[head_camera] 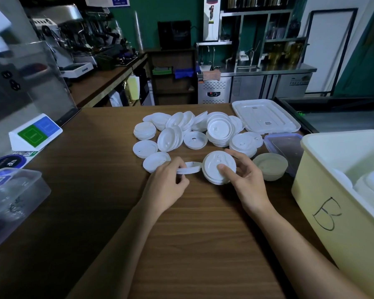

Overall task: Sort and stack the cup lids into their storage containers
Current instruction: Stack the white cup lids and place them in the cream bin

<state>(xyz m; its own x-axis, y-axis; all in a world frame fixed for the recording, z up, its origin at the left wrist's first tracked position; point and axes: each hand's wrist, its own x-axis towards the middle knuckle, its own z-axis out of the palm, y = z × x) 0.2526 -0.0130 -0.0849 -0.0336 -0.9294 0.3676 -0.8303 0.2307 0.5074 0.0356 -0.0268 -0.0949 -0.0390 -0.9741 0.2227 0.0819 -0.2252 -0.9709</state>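
The left hand is pinching a slotted flat lid by its near rim, fingers curled tight around the edge. The right hand is gripping a short stack of sip lids, thumb pressing on the top face and the other fingers wrapping round its far side. Both are hovering just above the wooden counter, near the loose heap of cup lids.

The main risk, as I am judging it, is mixing types. The flat lid and the sip stack are sitting almost rim to rim, and nesting one on the other would be spoiling the sort. The stack is also tilting toward the person, so a slackening thumb could be letting the lower lids slide out. A wide swing to the right could be knocking the translucent round tub lying just beside the right hand.

The yellow bin marked B is standing at the right, already holding stacked lids, its tall wall needing a lift over the rim. A clear container is waiting at the near left, well apart. Bare counter is lying open in the near middle, between the forearms.
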